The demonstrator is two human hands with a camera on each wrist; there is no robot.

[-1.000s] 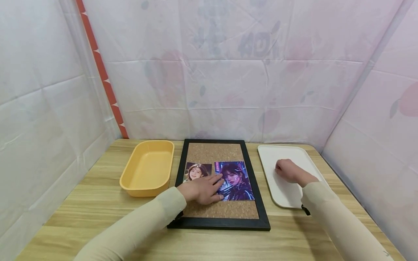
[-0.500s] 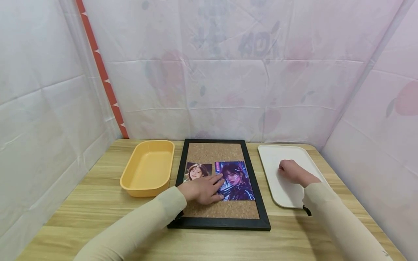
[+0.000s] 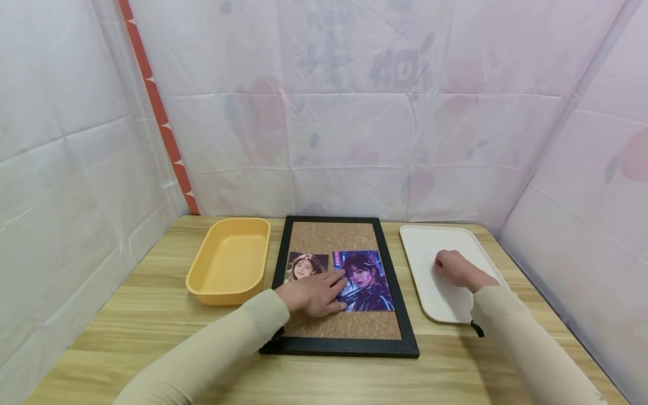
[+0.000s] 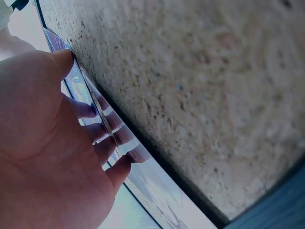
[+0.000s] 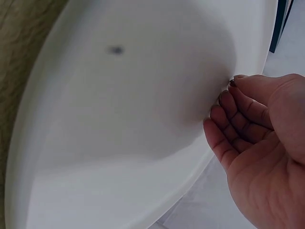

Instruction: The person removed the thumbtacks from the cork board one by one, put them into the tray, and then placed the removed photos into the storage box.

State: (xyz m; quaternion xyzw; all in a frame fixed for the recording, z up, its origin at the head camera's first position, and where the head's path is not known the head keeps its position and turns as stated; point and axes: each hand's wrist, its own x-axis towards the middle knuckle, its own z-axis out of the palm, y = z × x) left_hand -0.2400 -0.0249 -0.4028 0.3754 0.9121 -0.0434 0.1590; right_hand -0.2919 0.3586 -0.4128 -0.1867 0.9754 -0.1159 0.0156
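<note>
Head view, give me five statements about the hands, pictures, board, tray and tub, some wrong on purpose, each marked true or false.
1. The left hand partly covers the brown-toned portrait. True.
2. The yellow tub stands left of the black-framed corkboard. True.
3. The right hand is over the yellow tub. False: it is over the white tray.
4. The white tray sits between the yellow tub and the black-framed corkboard. False: the black-framed corkboard is between them.
5. The purple picture lies right of the brown-toned portrait. True.
</note>
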